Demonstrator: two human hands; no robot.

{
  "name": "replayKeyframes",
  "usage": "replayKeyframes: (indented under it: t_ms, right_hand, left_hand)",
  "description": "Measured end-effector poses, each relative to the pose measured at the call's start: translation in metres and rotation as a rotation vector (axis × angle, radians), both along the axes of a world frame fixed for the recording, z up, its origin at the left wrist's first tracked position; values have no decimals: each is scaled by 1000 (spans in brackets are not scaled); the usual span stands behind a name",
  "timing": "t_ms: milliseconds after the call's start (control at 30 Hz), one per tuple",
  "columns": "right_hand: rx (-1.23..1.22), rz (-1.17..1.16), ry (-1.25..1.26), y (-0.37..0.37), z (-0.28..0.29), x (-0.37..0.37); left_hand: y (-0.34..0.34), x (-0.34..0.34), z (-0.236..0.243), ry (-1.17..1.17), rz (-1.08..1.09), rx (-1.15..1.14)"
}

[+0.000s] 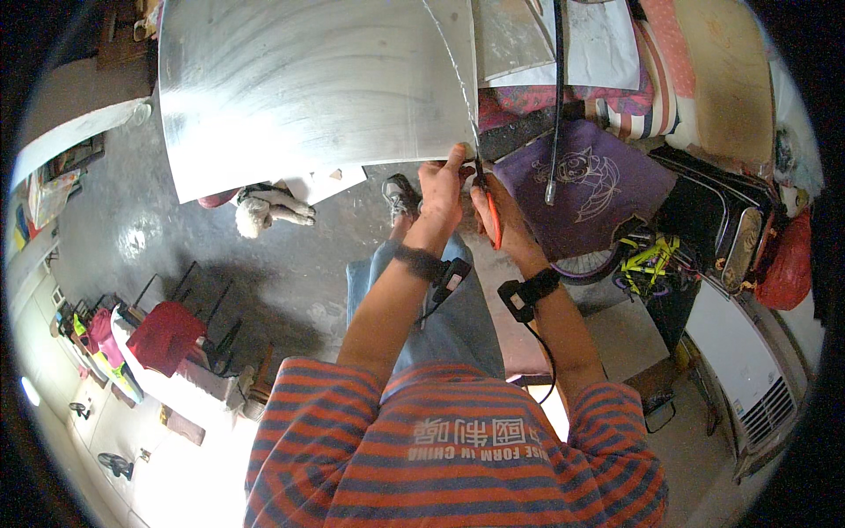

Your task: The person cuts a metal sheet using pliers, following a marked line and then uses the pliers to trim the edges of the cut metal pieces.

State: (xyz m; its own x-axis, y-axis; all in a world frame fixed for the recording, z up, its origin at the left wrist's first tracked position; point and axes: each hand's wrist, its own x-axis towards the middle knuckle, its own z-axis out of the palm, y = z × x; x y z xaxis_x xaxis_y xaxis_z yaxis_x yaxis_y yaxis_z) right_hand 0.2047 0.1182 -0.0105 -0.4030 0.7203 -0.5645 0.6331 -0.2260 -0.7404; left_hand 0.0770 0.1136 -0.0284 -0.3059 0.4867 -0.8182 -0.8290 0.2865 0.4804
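A large, shiny grey metal sheet (317,84) fills the upper middle, with its near edge in front of my hands. A bright, jagged line runs down it to the near right corner; I cannot tell whether it is a cut or a mark. My left hand (443,187) is closed on that corner, thumb on top and fingers partly hidden underneath. Just to its right, my right hand (506,207) grips orange-handled snips (495,222). Their dark jaws point away from me and meet the sheet's edge at the end of the line.
A dark hose (558,97) hangs right of the sheet, near a purple printed cloth (585,180). A white dog (255,216) lies on the floor under the sheet's left side. A yellow-green bicycle (651,264) and a white appliance (739,352) stand at right.
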Motion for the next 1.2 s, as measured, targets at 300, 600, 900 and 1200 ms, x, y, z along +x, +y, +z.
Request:
replayKeyframes:
  t_ms: [300, 600, 900, 1200]
  right_hand:
    - [-49, 28, 36, 12, -4, -7]
    - [10, -73, 185, 14, -5, -10]
    - [86, -145, 178, 12, 1, -14]
    - [32, -26, 75, 28, 0, -22]
  left_hand:
    - [-7, 0, -2, 21, -29, -11]
    - [-7, 1, -7, 47, -56, -16]
    - [-9, -1, -3, 46, -54, 4]
    - [-11, 3, -12, 93, -56, -23]
